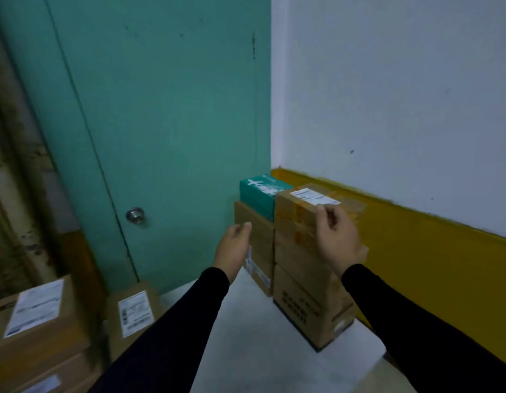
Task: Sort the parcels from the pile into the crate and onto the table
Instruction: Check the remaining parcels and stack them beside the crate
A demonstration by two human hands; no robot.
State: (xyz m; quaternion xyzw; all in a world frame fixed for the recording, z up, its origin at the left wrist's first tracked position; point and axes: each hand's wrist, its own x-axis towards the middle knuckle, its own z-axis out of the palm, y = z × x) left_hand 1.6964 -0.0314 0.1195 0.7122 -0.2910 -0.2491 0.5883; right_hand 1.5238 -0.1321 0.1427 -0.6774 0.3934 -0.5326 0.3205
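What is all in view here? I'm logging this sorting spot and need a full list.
Teal box: one, teal with white print, on the left stack on the table.
Labelled top box: one, brown with white label, top of the right stack.
Other stacked boxes: several, brown, beneath those two; exact count unclear.
Table: one, white, under the stacks.
Floor-side boxes: at least three, brown with white labels, lower left.
Door: one, teal, with a metal knob.
Wall: white, with a yellow band.
Left hand: open, in front of the left stack.
Right hand: fingers curled at the labelled top box; grip unclear.
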